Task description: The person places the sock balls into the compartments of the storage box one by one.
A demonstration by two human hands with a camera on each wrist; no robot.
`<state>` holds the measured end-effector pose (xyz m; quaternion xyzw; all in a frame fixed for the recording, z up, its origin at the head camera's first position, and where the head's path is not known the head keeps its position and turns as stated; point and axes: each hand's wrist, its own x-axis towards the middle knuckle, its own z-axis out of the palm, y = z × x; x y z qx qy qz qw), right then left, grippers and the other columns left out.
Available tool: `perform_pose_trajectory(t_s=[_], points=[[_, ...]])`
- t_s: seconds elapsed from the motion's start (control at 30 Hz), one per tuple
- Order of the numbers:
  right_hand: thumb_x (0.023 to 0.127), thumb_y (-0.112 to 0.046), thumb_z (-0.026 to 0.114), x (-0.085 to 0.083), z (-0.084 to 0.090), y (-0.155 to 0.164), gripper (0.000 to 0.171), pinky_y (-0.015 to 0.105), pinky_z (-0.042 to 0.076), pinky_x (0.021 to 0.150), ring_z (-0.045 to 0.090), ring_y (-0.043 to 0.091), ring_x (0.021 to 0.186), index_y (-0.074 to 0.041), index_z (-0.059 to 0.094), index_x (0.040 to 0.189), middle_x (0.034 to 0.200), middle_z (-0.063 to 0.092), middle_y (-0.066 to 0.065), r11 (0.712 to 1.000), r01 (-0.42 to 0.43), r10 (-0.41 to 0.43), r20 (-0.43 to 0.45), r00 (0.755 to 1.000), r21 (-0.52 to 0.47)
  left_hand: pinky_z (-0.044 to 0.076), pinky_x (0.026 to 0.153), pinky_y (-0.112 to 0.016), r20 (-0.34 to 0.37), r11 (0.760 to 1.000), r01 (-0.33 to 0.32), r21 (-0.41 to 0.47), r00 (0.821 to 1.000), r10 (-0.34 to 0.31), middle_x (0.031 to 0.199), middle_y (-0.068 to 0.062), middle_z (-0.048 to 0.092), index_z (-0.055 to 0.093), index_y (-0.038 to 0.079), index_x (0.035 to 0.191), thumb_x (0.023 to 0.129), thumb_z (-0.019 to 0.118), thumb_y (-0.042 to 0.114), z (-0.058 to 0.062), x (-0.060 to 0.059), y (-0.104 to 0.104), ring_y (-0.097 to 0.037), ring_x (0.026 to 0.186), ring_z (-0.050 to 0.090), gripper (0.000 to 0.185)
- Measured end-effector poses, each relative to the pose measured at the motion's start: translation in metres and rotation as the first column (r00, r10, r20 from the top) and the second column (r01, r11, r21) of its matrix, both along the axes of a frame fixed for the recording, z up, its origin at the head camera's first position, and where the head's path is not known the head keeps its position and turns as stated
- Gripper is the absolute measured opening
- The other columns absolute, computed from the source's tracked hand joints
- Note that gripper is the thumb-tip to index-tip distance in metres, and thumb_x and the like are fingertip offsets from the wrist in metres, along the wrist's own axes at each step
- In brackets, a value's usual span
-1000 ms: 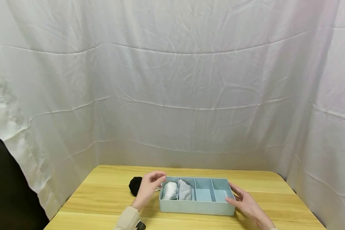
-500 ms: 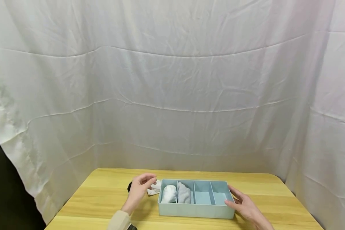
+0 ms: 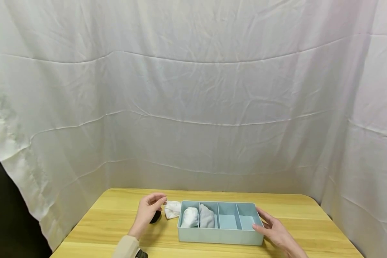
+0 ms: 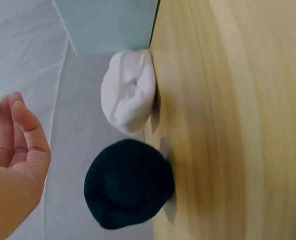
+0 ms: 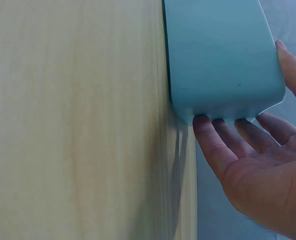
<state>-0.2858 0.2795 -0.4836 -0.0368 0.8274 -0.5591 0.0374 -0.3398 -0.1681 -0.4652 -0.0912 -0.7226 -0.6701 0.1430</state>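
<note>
A pale blue divided storage box (image 3: 220, 235) stands on the table. Its leftmost compartment holds a white balled-up sock (image 3: 190, 217), and a grey one (image 3: 207, 216) sits in the compartment beside it. My right hand (image 3: 277, 233) grips the box's right end, fingertips against the end wall (image 5: 223, 65) and thumb at the rim. Left of the box my left hand (image 3: 146, 212) hovers with loosely bent fingers, holding nothing. Close by on the table lie a white balled-up sock (image 4: 129, 92) and a black one (image 4: 129, 184); the hand partly hides the black one in the head view.
The wooden table (image 3: 109, 222) has rounded far corners. White curtain cloth (image 3: 193, 136) hangs behind it and along both sides. A dark area (image 3: 9, 211) shows past the curtain at the lower left.
My left hand has drawn back leftward from the box's left end, uncovering the white sock on the table and covering much of the black one. My right hand stays on the box.
</note>
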Motion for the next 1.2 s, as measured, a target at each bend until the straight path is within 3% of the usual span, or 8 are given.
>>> perform_pose_trajectory(t_s=[0.1,0.27,0.57,0.73,0.93,1.07,1.2], points=[[0.092,-0.028,0.070,0.000,0.002,0.000,0.082,0.049,0.046,0.103,0.034,0.051,0.137,0.000,0.025,0.154,0.158,0.021,0.026,1.000,0.005,-0.005,0.011,1.000,0.008,0.056,0.062,-0.028,0.018,1.000,-0.018,-0.005,1.000,0.018,0.092,-0.017,0.072,0.072,0.000,0.103,0.088,0.073,0.010,0.002,-0.001,-0.006,-0.022,0.080,0.069,0.018],[0.092,-0.027,0.070,-0.001,0.000,-0.001,0.082,0.049,0.046,0.103,0.034,0.051,0.137,0.001,0.025,0.154,0.158,0.020,0.027,1.000,0.002,-0.002,0.015,1.000,0.009,0.053,0.062,-0.024,0.038,0.998,-0.066,0.008,0.997,0.066,0.095,-0.010,0.073,0.071,-0.002,0.107,0.087,0.074,0.007,0.003,-0.003,-0.018,-0.015,0.080,0.067,0.023],[0.093,-0.025,0.069,-0.004,-0.003,0.001,0.079,0.049,0.047,0.101,0.034,0.052,0.136,0.001,0.025,0.153,0.157,0.020,0.028,1.000,-0.008,0.007,0.004,1.000,0.008,0.048,0.058,-0.022,0.008,0.993,-0.114,0.008,0.993,0.114,0.103,-0.010,0.074,0.068,-0.006,0.113,0.085,0.074,0.003,0.001,-0.007,-0.037,-0.004,0.077,0.064,0.030],[0.093,-0.026,0.068,-0.004,-0.002,0.003,0.079,0.049,0.047,0.102,0.034,0.052,0.136,0.002,0.025,0.153,0.157,0.021,0.029,1.000,-0.008,0.008,0.005,1.000,0.021,0.044,0.058,-0.018,0.055,0.989,-0.147,0.020,0.988,0.146,0.104,-0.008,0.074,0.068,-0.004,0.116,0.084,0.074,0.002,0.000,-0.010,-0.042,-0.002,0.076,0.062,0.032],[0.094,-0.028,0.067,-0.003,-0.001,0.002,0.079,0.048,0.047,0.102,0.035,0.051,0.137,0.000,0.025,0.154,0.157,0.023,0.027,0.999,0.006,-0.007,0.015,1.000,0.042,0.047,0.078,-0.019,0.103,0.979,-0.183,-0.094,0.976,0.192,0.118,-0.016,0.069,0.068,-0.002,0.119,0.083,0.077,0.005,-0.006,-0.010,-0.047,-0.016,0.099,0.061,0.038],[0.094,-0.029,0.067,-0.003,-0.001,0.001,0.079,0.048,0.047,0.102,0.035,0.051,0.136,0.001,0.025,0.153,0.157,0.023,0.027,0.999,0.004,-0.005,0.009,1.000,0.047,0.044,0.099,-0.035,0.132,0.962,-0.170,-0.212,0.971,0.200,0.128,-0.017,0.064,0.069,0.002,0.119,0.081,0.079,0.010,-0.013,-0.011,-0.051,-0.032,0.120,0.054,0.040],[0.094,-0.025,0.067,-0.003,-0.001,0.001,0.078,0.047,0.048,0.101,0.033,0.052,0.137,0.003,0.023,0.153,0.157,0.020,0.029,1.000,-0.028,0.028,-0.004,1.000,0.013,0.037,0.108,-0.053,0.165,0.960,-0.108,-0.257,0.974,0.154,0.135,-0.020,0.059,0.067,0.003,0.123,0.081,0.080,0.013,-0.018,-0.014,-0.053,-0.041,0.131,0.045,0.046]])
